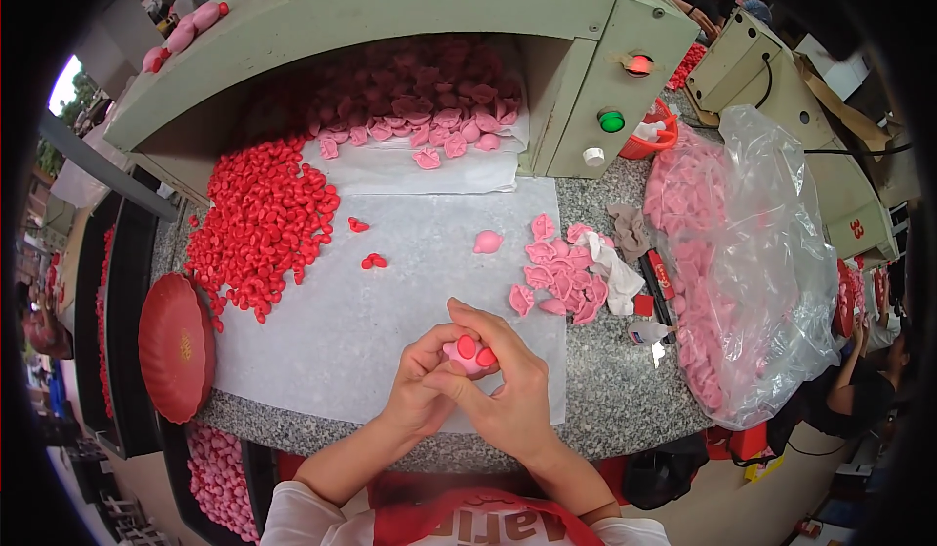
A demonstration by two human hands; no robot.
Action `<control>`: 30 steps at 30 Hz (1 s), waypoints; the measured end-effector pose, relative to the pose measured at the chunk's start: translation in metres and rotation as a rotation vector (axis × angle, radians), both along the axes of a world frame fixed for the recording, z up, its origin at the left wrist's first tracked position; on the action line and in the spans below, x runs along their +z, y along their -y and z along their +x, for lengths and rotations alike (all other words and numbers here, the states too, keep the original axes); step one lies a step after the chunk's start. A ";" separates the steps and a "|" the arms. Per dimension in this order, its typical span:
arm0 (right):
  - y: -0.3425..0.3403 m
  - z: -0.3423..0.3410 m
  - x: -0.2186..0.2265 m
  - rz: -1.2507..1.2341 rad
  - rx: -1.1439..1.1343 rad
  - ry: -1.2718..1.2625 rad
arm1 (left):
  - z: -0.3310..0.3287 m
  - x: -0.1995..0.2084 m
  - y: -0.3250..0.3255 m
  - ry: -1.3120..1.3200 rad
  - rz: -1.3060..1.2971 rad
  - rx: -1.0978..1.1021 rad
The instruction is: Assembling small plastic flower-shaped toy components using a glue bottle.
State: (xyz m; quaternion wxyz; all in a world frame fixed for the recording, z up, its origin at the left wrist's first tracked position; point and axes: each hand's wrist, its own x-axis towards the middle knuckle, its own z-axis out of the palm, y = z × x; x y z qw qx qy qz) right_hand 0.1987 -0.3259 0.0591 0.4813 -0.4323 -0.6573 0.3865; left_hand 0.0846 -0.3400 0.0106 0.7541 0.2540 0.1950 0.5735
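Both my hands meet over the near part of the white sheet (351,351), around a small round pink toy figure (455,350) with red oval pieces on it. My left hand (415,375) has its fingers curled round the figure's left side. My right hand (512,385) closes on it from the right, thumb across the front and fingers over the top. Farther off lie a loose pink round body (488,242) and two small groups of red pieces (374,261). Right of these is a heap of pink molded pieces (566,278).
A big pile of red oval pieces (259,224) lies left, near a red scalloped dish (176,349). Behind stands a green metal housing (576,87), its opening full of pink pieces (420,97). On the right are a white cloth (617,278), markers (656,287) and a plastic bag (771,283).
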 end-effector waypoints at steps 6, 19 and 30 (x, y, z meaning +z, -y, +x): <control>0.002 0.000 0.001 -0.057 0.016 -0.038 | 0.001 0.001 0.001 0.002 -0.007 0.008; 0.006 -0.004 -0.006 -0.115 0.100 -0.094 | -0.005 -0.004 -0.002 0.281 -0.215 -0.099; 0.009 -0.014 -0.024 0.028 -0.175 -0.275 | -0.001 0.008 -0.006 0.268 -0.136 -0.088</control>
